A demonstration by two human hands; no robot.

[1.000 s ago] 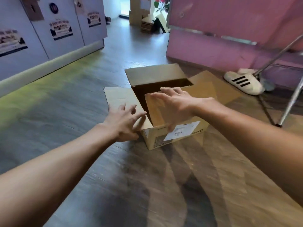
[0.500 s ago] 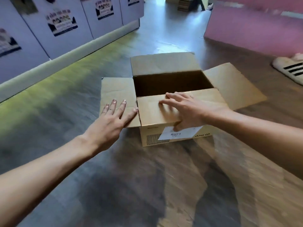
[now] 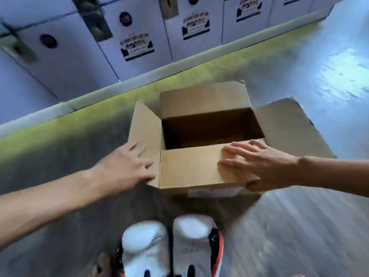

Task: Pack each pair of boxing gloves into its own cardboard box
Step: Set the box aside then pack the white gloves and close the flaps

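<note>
The grey wood-look floor (image 3: 299, 226) is carrying a cardboard box (image 3: 209, 126) at its centre, and the box's top is standing open. At six o'clock from the box, near it but apart, white boxing gloves (image 3: 147, 248) are sitting just beside each other. From nine to one o'clock a pale plinth (image 3: 179, 70) is bordering the floor.

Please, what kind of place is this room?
Probably a locker area of a boxing gym: a row of locker doors with posters lines the wall, and white boxing gloves stand on the floor near an open cardboard box.
</note>
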